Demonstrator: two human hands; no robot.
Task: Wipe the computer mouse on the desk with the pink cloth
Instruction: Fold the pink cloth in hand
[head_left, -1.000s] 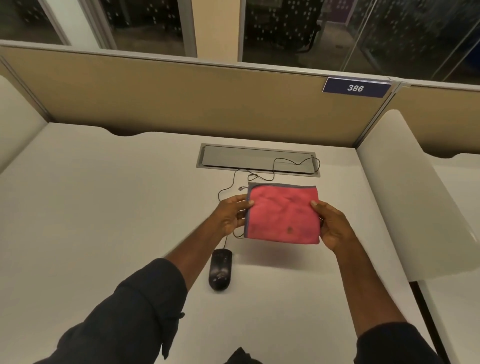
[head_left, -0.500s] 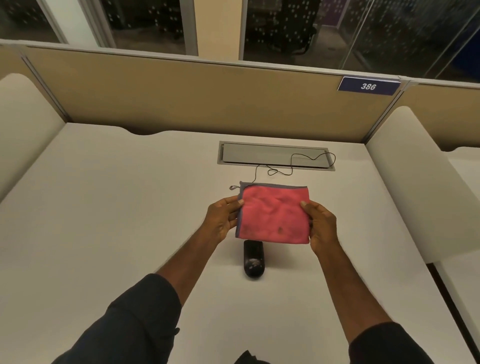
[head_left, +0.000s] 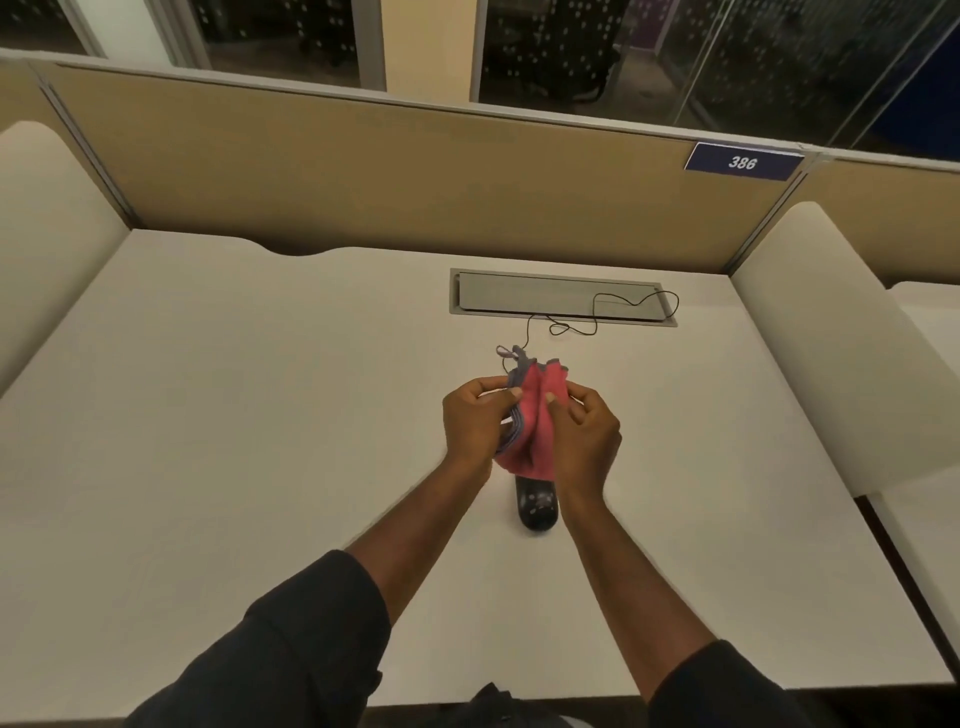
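Since a moment ago the hands have come together, bunching the flat cloth (head_left: 535, 415) into a fold. The left hand (head_left: 475, 421) and right hand (head_left: 584, 434) both pinch it above the desk (head_left: 260, 415). It is soft pink fabric with grey-edged layers. The mouse (head_left: 536, 506), glossy black and rounded, lies just below, its far end hidden by the cloth; its thin cable (head_left: 592, 317) loops to a grey hatch (head_left: 545, 296).

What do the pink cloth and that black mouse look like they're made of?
The pink cloth looks like soft microfibre, or a similar fuzzy fabric: matte, bunched into limp folds between both hands, with a stitched grey edge. The mouse looks like hard plastic with a smooth, slightly glossy shell, since pale reflections show on its black top.
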